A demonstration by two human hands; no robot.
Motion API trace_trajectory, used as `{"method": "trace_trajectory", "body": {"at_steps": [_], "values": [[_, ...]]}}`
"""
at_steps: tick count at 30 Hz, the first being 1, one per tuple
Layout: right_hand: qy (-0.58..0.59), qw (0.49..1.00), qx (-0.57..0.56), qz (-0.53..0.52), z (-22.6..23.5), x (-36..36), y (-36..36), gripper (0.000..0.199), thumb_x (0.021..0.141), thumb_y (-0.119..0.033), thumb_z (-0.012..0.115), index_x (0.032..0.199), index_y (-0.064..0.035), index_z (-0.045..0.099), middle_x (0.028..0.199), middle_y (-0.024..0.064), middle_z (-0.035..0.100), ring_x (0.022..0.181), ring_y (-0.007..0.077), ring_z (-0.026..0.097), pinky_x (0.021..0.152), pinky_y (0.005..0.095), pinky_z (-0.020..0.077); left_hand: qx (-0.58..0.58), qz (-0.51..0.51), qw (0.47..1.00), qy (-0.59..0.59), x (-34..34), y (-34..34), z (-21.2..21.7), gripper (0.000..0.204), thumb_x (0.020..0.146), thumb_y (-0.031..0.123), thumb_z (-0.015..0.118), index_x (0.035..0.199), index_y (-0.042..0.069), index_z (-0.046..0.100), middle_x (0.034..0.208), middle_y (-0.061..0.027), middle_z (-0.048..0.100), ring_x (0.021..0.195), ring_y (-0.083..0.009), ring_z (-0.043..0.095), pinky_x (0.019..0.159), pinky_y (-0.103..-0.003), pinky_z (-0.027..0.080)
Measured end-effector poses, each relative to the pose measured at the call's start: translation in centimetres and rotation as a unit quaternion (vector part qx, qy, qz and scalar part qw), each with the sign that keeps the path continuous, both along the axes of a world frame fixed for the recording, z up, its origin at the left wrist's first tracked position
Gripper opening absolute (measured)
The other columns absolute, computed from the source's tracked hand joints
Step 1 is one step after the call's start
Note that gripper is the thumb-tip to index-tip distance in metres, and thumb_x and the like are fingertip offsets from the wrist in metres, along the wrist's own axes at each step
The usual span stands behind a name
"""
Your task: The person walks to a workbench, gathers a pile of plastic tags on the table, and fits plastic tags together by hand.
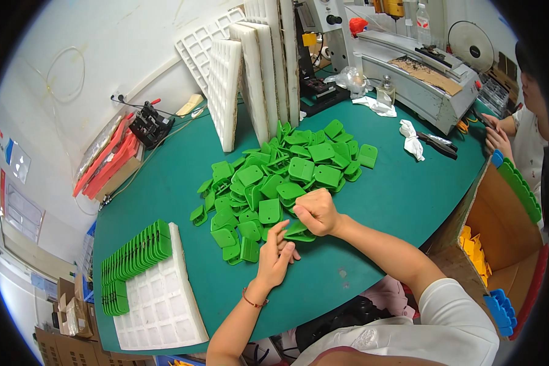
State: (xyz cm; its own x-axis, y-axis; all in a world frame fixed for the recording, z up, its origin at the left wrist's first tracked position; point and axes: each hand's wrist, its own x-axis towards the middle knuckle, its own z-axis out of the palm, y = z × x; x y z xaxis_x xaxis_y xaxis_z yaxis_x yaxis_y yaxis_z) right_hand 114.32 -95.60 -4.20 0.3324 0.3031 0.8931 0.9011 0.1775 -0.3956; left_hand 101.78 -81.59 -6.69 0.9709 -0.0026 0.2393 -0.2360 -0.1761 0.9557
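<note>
Green plastic clips (287, 177) lay in a loose heap across the middle of the teal table (402, 195), and that heap was where both hands were at work. The right hand (316, 211) was closed in a loose fist over one clip (299, 232) at the near edge of the pile, gripping it from above; the left hand (277, 255) came up beneath it, fingers curled and touching the same piece, so the clip seemed held between the two. How tightly the left fingers pinched it could not be made out. At the table's near left corner sat a white grid tray (165, 305) — its far and left edges were lined with clips standing on edge in close rows (137, 253), while most of its pockets showed bare white. Judging by that, the filling looked only partly done: a couple of rows were in, most of the tray was unfilled, and the heap remained large. More white trays (250, 67) leaned upright against the wall behind the pile, apparently unfilled. To the right, an open cardboard box (500, 232) with green and blue pieces along its rim stood just beside the table, and another person's hands (497, 137) were busy near a grey machine (421, 79) at the far right.
</note>
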Motion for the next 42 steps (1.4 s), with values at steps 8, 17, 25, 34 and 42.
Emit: {"method": "trace_trajectory", "body": {"at_steps": [8, 17, 25, 34, 42], "values": [[0.02, 0.998, 0.013, 0.05, 0.4, -1.0, 0.4, 0.03, 0.084, -0.007, 0.051, 0.057, -0.0018, 0.039, 0.05, 0.0089, 0.035, 0.039, 0.0255, 0.036, 0.039, 0.0358, 0.027, -0.162, -0.101, 0.979, 0.065, 0.3, 0.8, 0.2, 0.051, 0.092, 0.018, 0.055, 0.134, -0.001, 0.033, 0.114, -0.0155, 0.053, 0.073, -0.0174, 0.062, 0.062, -0.025, 0.049], [0.307, 0.914, -0.247, 0.094, 1.0, -1.6, 0.7, 0.033, 0.093, -0.034, 0.053, 0.085, -0.0016, 0.049, 0.055, 0.0012, 0.044, 0.048, 0.0098, 0.039, 0.046, 0.0274, 0.0306, -0.104, 0.047, 0.977, -0.18, -0.1, 0.4, -0.1, 0.057, 0.08, -0.005, 0.055, 0.13, 0.004, 0.028, 0.127, -0.0171, 0.039, 0.097, -0.0214, 0.056, 0.069, -0.027, 0.053], [0.477, 0.763, -0.278, 0.336, 1.6, -0.8, 0.3, 0.043, 0.092, -0.048, 0.053, 0.076, -0.0081, 0.053, 0.061, -0.0051, 0.043, 0.049, 0.0043, 0.032, 0.043, 0.0236, 0.0249, -0.016, 0.083, 0.968, -0.238, 0.3, 0.3, 0.0, 0.064, 0.076, -0.005, 0.06, 0.13, 0.004, 0.028, 0.129, -0.0159, 0.037, 0.098, -0.0225, 0.056, 0.073, -0.032, 0.054], [0.524, 0.758, -0.217, 0.322, 1.3, -0.1, 0.4, 0.035, 0.09, -0.042, 0.059, 0.075, -0.0102, 0.056, 0.059, -0.0087, 0.038, 0.046, 0.0017, 0.028, 0.04, 0.0211, 0.0188, -0.02, 0.123, 0.968, -0.216, 0.0, 0.2, 0.1, 0.07, 0.074, -0.006, 0.065, 0.132, 0.003, 0.026, 0.131, -0.0146, 0.036, 0.096, -0.0216, 0.058, 0.078, -0.029, 0.052], [0.526, 0.75, -0.25, 0.314, 1.8, 0.3, -0.3, 0.035, 0.089, -0.041, 0.06, 0.074, -0.0092, 0.057, 0.057, -0.0096, 0.036, 0.044, 0.0009, 0.027, 0.039, 0.0212, 0.0177, 0.004, 0.12, 0.967, -0.227, 0.3, 0.3, -0.2, 0.075, 0.071, -0.007, 0.072, 0.13, 0.003, 0.027, 0.129, -0.0149, 0.039, 0.072, -0.0139, 0.058, 0.061, -0.023, 0.049]]}}
